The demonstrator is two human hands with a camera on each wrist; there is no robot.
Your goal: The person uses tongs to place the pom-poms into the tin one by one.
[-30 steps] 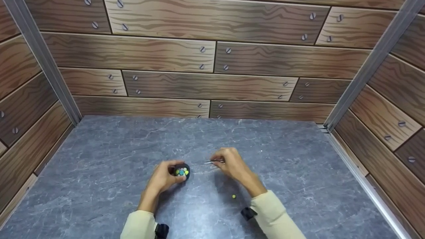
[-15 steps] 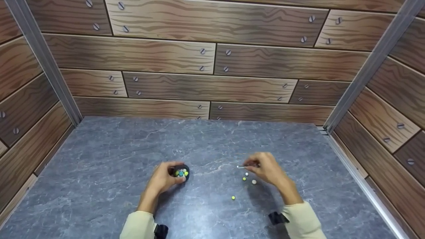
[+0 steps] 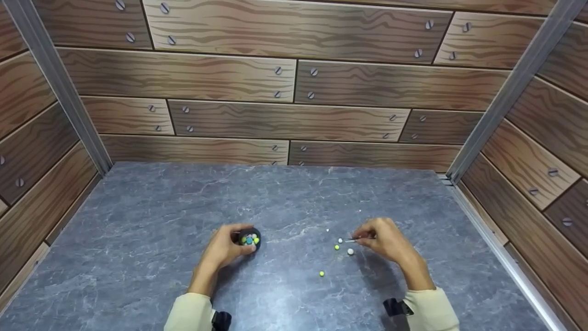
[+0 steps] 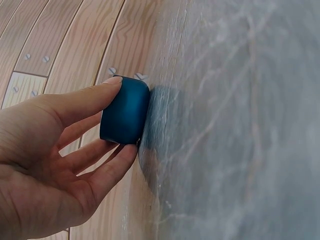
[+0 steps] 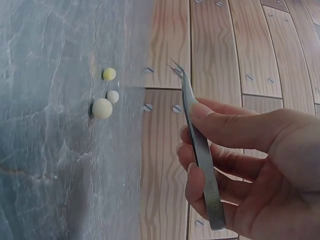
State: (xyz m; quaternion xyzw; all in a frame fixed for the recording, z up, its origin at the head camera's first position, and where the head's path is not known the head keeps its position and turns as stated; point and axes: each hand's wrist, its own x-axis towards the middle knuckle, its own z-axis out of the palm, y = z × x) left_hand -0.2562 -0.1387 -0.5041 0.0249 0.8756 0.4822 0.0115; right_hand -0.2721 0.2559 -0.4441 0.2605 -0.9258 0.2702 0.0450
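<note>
The left hand (image 3: 225, 243) holds the blue cup (image 4: 127, 112), coloured balls (image 3: 249, 240) inside, between thumb and fingers on the table (image 3: 183, 197), while the right hand (image 3: 386, 240) grips tweezers (image 5: 206, 170) whose slightly parted tips hold nothing, near the small white ball (image 3: 340, 240). The step in hand looks like picking up a loose ball; the next move would call for lowering the tips astride it and squeezing lightly (it may skid if pinched off-centre).

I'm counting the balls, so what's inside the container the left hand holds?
Inside the blue container are small balls: blue-green, yellow and pale. Whatever lies beneath the visible ones is covered, and the left hand hides part of the container.
</note>
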